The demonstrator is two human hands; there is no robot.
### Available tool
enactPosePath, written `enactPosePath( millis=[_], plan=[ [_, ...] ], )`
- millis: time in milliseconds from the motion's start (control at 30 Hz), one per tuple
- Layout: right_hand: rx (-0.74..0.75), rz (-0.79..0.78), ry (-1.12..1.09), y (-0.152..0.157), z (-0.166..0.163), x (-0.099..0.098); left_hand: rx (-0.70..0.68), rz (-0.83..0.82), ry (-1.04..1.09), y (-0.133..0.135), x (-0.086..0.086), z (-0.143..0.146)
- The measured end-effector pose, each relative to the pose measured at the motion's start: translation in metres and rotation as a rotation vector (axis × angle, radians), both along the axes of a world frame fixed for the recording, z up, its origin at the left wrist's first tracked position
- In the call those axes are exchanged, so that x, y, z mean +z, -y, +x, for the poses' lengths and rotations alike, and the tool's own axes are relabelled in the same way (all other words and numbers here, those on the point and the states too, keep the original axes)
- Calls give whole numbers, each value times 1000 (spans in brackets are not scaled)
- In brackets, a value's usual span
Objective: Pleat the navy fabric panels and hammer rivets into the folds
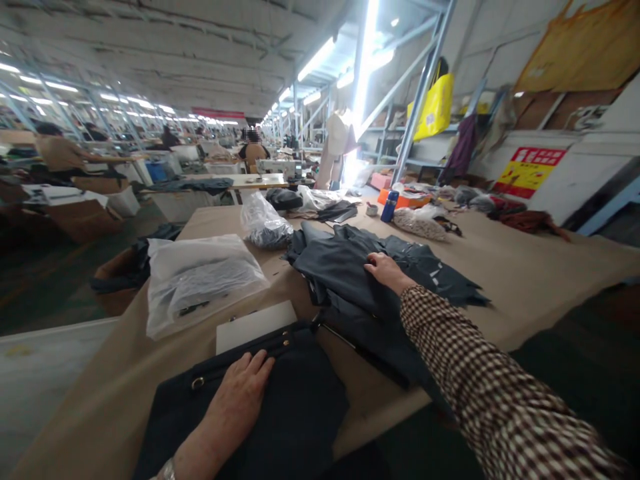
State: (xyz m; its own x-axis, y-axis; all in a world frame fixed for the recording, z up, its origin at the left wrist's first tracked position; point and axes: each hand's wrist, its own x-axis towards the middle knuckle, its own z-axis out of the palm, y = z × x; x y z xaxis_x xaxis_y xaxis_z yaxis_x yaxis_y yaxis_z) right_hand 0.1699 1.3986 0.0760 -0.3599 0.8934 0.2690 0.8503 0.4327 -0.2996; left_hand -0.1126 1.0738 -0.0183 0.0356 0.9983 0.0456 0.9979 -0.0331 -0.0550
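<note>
Resting on dark garment with gold-coloured fittings, at near edge of worktop: left hand, palm down, fingers extended, close together. Resting on dark cloth pile, farther in from that edge: right hand, fingers curled, thumb near; whether a layer is pinched, cannot tell. Translucent plastic bag: by left edge. Step in hand, as judged: handling the cloth; any lift calls for a sure pinch on one layer.

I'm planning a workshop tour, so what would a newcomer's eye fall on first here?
Probably the yellow bag hanging at upper right, and the glaring strip light to its left. Next, the checked sleeve crossing lower right, its right hand on the dark cloth pile near the middle. Front left, the left hand rests on a dark garment.
</note>
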Motion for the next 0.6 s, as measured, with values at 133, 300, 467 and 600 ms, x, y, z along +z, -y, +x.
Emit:
enactPosePath(
  millis=[133,300,467,600],
  plan=[
    [-39,21,-45,-10,-3,-13,19,-42,4,-1,3,1],
    [-27,123,-70,-9,-1,-6,31,-39,2,-2,2,1],
    [12,278,-67,6,8,18,33,-36,0,0,0,1],
    [160,442,25,48,11,41,18,14,11,1,-2,1]
  ],
)
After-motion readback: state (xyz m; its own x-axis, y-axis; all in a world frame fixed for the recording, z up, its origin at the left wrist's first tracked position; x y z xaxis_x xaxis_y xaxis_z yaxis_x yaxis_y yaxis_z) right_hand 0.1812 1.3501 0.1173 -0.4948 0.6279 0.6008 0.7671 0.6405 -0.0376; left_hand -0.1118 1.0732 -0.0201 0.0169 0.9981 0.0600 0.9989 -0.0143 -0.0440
